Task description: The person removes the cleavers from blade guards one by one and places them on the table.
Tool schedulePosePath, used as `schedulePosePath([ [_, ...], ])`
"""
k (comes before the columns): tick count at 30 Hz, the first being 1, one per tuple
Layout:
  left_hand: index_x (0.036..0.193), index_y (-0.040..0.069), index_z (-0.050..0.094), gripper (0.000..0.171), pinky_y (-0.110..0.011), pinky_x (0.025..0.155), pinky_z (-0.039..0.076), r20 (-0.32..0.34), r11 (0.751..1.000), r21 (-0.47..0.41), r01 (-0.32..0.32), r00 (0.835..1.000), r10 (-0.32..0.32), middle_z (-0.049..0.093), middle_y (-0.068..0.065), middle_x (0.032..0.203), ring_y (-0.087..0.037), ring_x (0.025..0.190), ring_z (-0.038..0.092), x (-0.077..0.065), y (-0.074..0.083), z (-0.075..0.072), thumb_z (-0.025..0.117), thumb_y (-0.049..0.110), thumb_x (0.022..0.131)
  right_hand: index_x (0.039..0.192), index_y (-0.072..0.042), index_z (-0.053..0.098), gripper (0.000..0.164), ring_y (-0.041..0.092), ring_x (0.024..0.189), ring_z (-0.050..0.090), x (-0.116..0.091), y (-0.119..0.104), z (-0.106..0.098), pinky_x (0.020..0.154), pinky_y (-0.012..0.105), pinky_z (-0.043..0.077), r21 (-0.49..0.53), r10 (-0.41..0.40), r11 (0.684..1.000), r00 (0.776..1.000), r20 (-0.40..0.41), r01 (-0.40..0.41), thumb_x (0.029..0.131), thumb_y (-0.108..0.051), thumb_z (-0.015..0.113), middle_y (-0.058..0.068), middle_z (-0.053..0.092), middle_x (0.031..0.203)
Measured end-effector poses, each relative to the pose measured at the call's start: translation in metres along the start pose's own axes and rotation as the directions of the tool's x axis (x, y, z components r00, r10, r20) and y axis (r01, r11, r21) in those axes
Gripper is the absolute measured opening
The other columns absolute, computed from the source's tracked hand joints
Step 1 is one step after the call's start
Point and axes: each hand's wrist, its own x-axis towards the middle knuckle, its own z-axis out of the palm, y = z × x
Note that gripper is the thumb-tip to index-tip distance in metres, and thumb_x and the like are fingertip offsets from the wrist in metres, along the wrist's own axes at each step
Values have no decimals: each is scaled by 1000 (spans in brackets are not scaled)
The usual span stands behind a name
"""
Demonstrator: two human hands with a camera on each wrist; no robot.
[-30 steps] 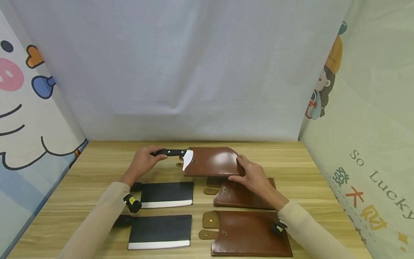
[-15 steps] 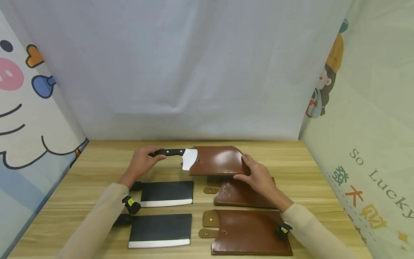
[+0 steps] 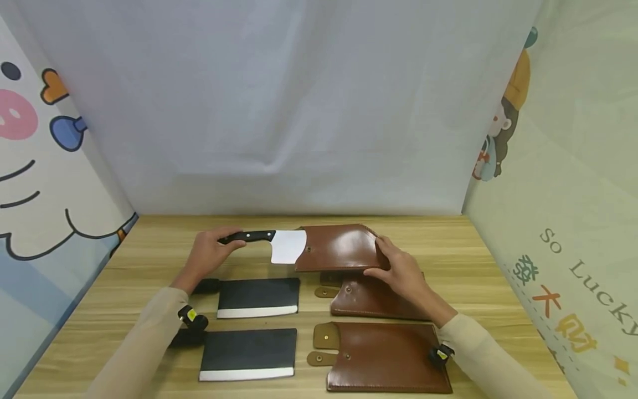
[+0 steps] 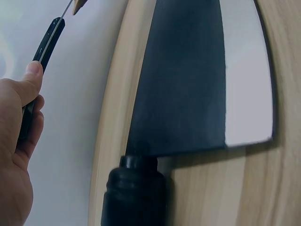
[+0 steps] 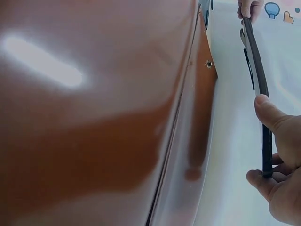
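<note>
My left hand (image 3: 209, 252) grips the black riveted handle (image 4: 49, 44) of a cleaver (image 3: 288, 246) in the head and left wrist views. The cleaver's bright blade lies partly inside a brown leather sheath (image 3: 344, 246); its far portion is hidden there. At the sheath's right end, my right hand (image 3: 401, 271) pinches the leather between thumb and fingers. In the right wrist view this sheath (image 5: 257, 70) appears edge-on, held by the right hand (image 5: 282, 155). Cleaver and sheath are level, held above the table's back part.
Two dark cleavers with pale edges, an upper one (image 3: 258, 296) and a lower one (image 3: 246, 352), lie at left on the wooden table (image 3: 124, 310). Two brown sheaths with tan snap straps, one behind (image 3: 374, 299) and one in front (image 3: 389, 354), lie at right.
The left hand has drawn the cleaver leftward while the right hand moved the sheath slightly right. More of the blade now shows outside the sheath. The things on the table stayed put.
</note>
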Motion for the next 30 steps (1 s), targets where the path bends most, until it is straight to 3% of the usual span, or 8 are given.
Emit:
schedulePosePath([
  [11,123,2,74,38,-51,76,56,15,998,51,47,999,-48,72,-20,121,-36,98,72,-11,-7,-15,79,21,92,145,11,48,86,49,133,50,-4,6,-2,106,59,44,-2,-23,1000,999,-29,22,81,-30,88,35,47,147],
  [22,125,4,73,38,-34,66,48,26,995,57,84,996,-86,75,-19,113,-24,81,66,-16,-14,-25,78,24,93,147,12,46,87,49,136,47,-10,11,-4,107,59,44,19,-9,1000,1000,-25,10,81,-27,87,36,43,149],
  [30,127,2,72,39,-48,75,54,30,993,57,103,994,-105,73,-22,118,-34,93,71,-14,-18,-28,76,25,95,147,10,47,86,48,136,47,-10,15,-6,106,59,44,13,-7,1000,999,-37,7,82,-28,87,34,43,150],
])
